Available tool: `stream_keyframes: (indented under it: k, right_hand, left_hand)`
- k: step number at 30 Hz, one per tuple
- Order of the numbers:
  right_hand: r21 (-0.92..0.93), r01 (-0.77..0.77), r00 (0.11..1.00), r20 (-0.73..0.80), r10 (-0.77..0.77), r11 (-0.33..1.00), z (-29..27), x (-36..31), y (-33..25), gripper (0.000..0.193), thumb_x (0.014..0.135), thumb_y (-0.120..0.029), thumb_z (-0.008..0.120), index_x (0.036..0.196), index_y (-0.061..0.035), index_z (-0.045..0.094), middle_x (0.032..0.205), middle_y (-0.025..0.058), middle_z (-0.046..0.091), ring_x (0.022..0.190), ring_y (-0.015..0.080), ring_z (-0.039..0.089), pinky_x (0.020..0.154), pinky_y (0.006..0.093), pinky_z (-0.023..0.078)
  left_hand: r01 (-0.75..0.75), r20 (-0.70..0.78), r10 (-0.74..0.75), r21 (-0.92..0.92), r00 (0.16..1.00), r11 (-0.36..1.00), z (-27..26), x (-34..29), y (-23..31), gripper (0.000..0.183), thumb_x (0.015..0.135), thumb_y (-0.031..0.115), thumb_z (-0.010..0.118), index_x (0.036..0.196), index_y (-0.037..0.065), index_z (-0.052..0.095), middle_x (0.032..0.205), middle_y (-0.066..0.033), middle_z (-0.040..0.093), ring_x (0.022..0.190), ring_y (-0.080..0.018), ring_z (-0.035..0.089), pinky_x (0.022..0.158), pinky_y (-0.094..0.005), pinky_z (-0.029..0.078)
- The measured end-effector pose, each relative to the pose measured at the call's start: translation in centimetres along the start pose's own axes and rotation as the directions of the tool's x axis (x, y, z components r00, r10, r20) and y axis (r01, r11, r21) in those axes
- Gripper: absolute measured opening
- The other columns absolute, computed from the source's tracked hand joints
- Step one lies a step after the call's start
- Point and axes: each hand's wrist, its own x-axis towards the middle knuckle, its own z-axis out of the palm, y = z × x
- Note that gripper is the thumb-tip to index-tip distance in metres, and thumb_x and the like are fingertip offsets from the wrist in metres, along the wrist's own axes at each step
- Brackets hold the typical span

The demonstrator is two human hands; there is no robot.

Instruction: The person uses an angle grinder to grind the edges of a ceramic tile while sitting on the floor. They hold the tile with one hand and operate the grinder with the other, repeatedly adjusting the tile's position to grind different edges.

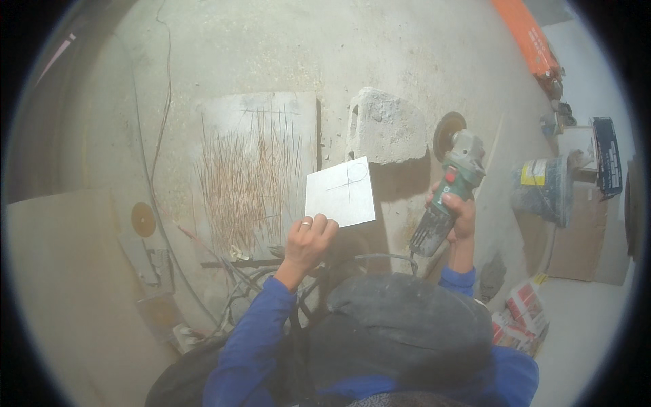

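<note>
My left hand is closed on the near left edge of a white square tile. Pencil-like lines, a cross and a rounded loop, mark the tile's far right part. In my right hand is a green and grey angle grinder, gripped round its body, with a red button showing. Its brown cutting disc points away from me, apart from the tile. Beyond the tile lies a rough pale block of stone or concrete, close to the disc's left side.
A board scored with many brown cuts lies left of the tile. Cables run along the floor at left, near a loose disc. At right stand a dusty bucket, cardboard and an orange bag.
</note>
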Motion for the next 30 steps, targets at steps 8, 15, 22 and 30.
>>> stream_keyframes:
  k: [8,15,22,30]
  right_hand:
    - [-0.049,-0.022,0.995,0.091,0.027,0.999,1.5,0.7,0.1,0.064,0.076,-0.016,0.077,0.132,-0.0025,0.051,0.101,0.0118,0.065,0.084,0.0234,0.071,0.073,0.0373,0.061]
    - [-0.069,-0.014,0.988,0.153,0.024,0.998,3.1,0.8,-0.2,0.062,0.075,-0.019,0.079,0.128,-0.0008,0.054,0.099,0.0111,0.066,0.083,0.0216,0.071,0.073,0.0358,0.06]
    - [-0.102,-0.033,0.99,0.136,0.047,0.994,3.0,0.5,-0.5,0.062,0.075,-0.018,0.079,0.129,-0.0001,0.056,0.097,0.011,0.066,0.082,0.021,0.07,0.074,0.0347,0.059]
    - [-0.368,0.061,0.945,0.32,0.065,0.928,6.3,2.4,-1.7,0.06,0.071,-0.013,0.078,0.127,0.0001,0.061,0.106,0.0071,0.068,0.095,0.0171,0.066,0.083,0.0331,0.054]
  left_hand:
    - [0.108,-0.048,-0.108,-0.004,0.993,0.994,-0.9,0.4,-0.8,0.013,0.074,0.014,0.062,0.082,0.013,0.052,0.075,-0.0044,0.044,0.062,-0.0187,0.052,0.056,-0.0332,0.042]
    - [0.112,-0.061,-0.113,-0.014,0.992,0.994,-1.4,0.5,-0.6,0.016,0.073,0.013,0.063,0.086,0.013,0.054,0.077,-0.0054,0.047,0.062,-0.0205,0.054,0.055,-0.0356,0.044]
    - [0.398,-0.047,-0.415,-0.201,0.909,0.895,-1.7,0.1,-1.6,0.025,0.075,-0.001,0.067,0.097,0.008,0.061,0.083,-0.0093,0.056,0.07,-0.03,0.059,0.064,-0.0392,0.047]
    - [0.638,-0.015,-0.835,-0.637,0.55,0.432,-3.0,0.4,-6.5,0.03,0.076,0.0,0.074,0.103,-0.002,0.061,0.092,-0.0113,0.066,0.083,-0.0212,0.064,0.076,-0.034,0.05]
